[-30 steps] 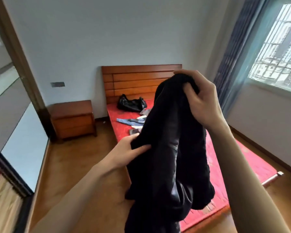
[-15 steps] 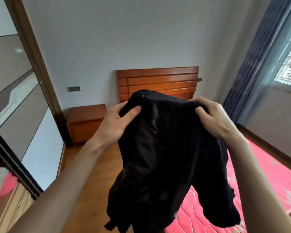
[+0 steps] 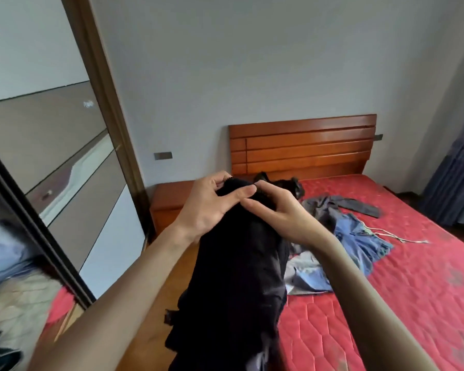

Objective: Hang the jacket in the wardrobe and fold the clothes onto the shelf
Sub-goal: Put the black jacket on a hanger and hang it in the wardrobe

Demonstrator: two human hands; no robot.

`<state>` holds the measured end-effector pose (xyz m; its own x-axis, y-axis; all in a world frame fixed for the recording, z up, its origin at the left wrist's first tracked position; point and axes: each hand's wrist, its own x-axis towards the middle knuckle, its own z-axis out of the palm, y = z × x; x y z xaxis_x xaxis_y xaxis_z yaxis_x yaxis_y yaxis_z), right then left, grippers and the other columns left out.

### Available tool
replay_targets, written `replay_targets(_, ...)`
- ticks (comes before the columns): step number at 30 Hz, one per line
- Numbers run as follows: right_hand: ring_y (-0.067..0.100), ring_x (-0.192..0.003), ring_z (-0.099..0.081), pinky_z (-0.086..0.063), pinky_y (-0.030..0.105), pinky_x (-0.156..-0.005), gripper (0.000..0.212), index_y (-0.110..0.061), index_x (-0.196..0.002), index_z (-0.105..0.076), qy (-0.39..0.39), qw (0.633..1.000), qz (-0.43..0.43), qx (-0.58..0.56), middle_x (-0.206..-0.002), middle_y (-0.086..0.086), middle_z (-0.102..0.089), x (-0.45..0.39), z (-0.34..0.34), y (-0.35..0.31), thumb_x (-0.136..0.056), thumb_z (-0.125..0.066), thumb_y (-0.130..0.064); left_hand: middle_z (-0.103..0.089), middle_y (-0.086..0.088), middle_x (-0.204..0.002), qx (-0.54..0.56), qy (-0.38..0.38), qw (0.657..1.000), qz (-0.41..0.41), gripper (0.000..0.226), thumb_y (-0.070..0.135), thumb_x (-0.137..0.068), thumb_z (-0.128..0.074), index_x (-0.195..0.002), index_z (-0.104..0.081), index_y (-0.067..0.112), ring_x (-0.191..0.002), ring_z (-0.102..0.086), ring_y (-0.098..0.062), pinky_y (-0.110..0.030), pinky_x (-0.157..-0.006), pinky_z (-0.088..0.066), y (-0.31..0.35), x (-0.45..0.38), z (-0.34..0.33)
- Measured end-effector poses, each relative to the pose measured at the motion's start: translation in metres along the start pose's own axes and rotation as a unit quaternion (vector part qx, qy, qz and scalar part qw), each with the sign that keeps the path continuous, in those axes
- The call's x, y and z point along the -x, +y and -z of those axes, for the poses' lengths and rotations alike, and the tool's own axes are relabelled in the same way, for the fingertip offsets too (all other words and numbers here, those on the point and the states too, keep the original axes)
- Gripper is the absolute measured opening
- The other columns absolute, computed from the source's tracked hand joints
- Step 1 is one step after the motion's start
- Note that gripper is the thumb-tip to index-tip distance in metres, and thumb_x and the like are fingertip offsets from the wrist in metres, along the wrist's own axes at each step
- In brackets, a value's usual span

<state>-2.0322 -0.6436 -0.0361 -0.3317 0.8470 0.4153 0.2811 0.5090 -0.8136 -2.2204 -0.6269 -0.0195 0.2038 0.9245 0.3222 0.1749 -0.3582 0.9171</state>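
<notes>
- As I read it, hanging is in hand: left hand (image 3: pixel 209 207) and right hand (image 3: pixel 276 212) pinch the black jacket (image 3: pixel 239 285) at its top, each grip closed on cloth.
- Next, left of the bed (image 3: pixel 386 303): the wardrobe (image 3: pixel 65 183), and a hanger, unseen.

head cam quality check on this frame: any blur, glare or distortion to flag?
Head view: motion blur smears the lower-left corner by the wardrobe door; wide-angle bend tilts its frame and the curtain. Soft, even daylight, no hard shadows. The glossy door reflects the room but shows no blown-out glare. The black jacket is so dark its folds barely read. Left hand and right hand are sharp.
</notes>
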Motion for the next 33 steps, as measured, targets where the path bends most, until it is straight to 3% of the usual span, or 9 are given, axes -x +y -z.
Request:
replay_targets(3,0.001,-0.081,-0.064,-0.050,0.021,-0.072,0.011,-0.015,-0.098,-0.071,-0.021,0.997,0.011,-0.078,-0.084,-0.014,-0.070,-0.039,-0.019,0.004,-0.104,-0.063,-0.019,-0.076,0.007,-0.096,-0.024,0.024,0.999,0.018,0.034,0.053,-0.087,-0.069,-0.100,-0.071,0.022,-0.095,-0.073,-0.009,-0.017,-0.077,-0.054,-0.019,-0.011,0.026)
replay_targets(7,0.010,-0.082,-0.060,-0.048,0.036,-0.074,0.024,-0.002,-0.097,-0.068,-0.026,0.989,0.031,-0.141,-0.085,-0.001,-0.065,-0.096,-0.065,0.011,-0.106,-0.062,-0.023,-0.077,0.008,-0.116,0.084,0.097,0.987,0.102,0.050,0.057,-0.091,-0.065,-0.128,-0.069,0.024,-0.111,-0.072,-0.010,-0.026,-0.094,-0.056,-0.060,0.006,0.060)
replay_targets(10,0.013,-0.086,-0.061,-0.048,0.038,-0.077,0.029,-0.004,-0.095,-0.069,-0.031,0.973,0.015,-0.228,-0.088,0.002,-0.067,-0.131,-0.098,0.012,-0.106,-0.060,-0.029,-0.078,0.010,-0.113,0.039,0.129,0.978,0.160,0.046,0.056,-0.083,-0.080,-0.118,-0.073,0.027,-0.111,-0.073,-0.014,-0.024,-0.093,-0.057,-0.102,0.033,0.091)
replay_targets(14,0.015,-0.092,-0.071,-0.056,0.025,-0.080,0.022,-0.009,-0.105,-0.074,-0.080,0.935,-0.016,-0.345,-0.098,0.004,-0.076,-0.165,-0.127,0.003,-0.107,-0.056,-0.024,-0.080,0.005,-0.110,0.020,0.155,0.960,0.231,0.034,0.045,-0.095,-0.064,-0.113,-0.076,0.019,-0.107,-0.074,-0.012,-0.021,-0.087,-0.055,-0.129,0.057,0.122)
replay_targets(18,0.007,-0.083,-0.065,-0.050,0.021,-0.073,0.022,-0.011,-0.099,-0.068,-0.098,0.954,0.023,-0.281,-0.086,-0.006,-0.069,-0.201,-0.138,0.010,-0.107,-0.057,-0.028,-0.080,-0.010,-0.101,-0.004,0.217,0.947,0.238,0.046,0.052,-0.093,-0.069,-0.103,-0.078,0.008,-0.092,-0.076,-0.021,-0.037,-0.086,-0.057,-0.134,0.054,0.159)
replay_targets(23,0.001,-0.076,-0.063,-0.047,0.017,-0.068,0.012,-0.020,-0.104,-0.061,-0.103,0.984,0.046,-0.138,-0.079,-0.016,-0.067,-0.236,-0.137,0.032,-0.107,-0.057,-0.032,-0.070,-0.002,-0.071,0.022,0.241,0.944,0.223,0.036,0.034,-0.100,-0.066,-0.090,-0.069,0.000,-0.063,-0.067,-0.017,-0.022,-0.058,-0.050,-0.131,0.047,0.206)
replay_targets(25,0.000,-0.079,-0.068,-0.050,0.018,-0.070,0.013,-0.025,-0.118,-0.056,-0.092,0.990,0.031,-0.104,-0.086,-0.014,-0.073,-0.247,-0.144,0.043,-0.106,-0.058,-0.031,-0.068,-0.006,-0.075,0.026,0.226,0.951,0.209,0.042,0.038,-0.098,-0.070,-0.090,-0.068,-0.002,-0.070,-0.066,-0.020,-0.028,-0.065,-0.048,-0.127,0.039,0.224)
replay_targets(30,0.008,-0.124,-0.062,-0.047,0.030,-0.107,0.074,-0.041,-0.160,-0.011,-0.062,0.994,0.082,0.044,-0.143,-0.004,-0.059,-0.268,-0.181,0.070,-0.104,-0.059,-0.036,-0.077,-0.014,-0.086,0.015,0.266,0.953,0.145,0.014,0.015,-0.096,-0.072,-0.100,-0.069,0.002,-0.077,-0.072,-0.019,-0.028,-0.067,-0.057,-0.106,0.008,0.267)
replay_targets(33,0.004,-0.120,-0.056,-0.045,0.027,-0.099,0.063,-0.051,-0.156,-0.024,-0.036,0.985,0.148,0.079,-0.140,-0.012,-0.051,-0.278,-0.211,0.071,-0.101,-0.055,-0.048,-0.073,-0.010,-0.075,0.038,0.282,0.951,0.122,0.023,0.012,-0.095,-0.073,-0.104,-0.056,-0.001,-0.063,-0.069,-0.019,-0.026,-0.054,-0.055,-0.091,-0.007,0.294)
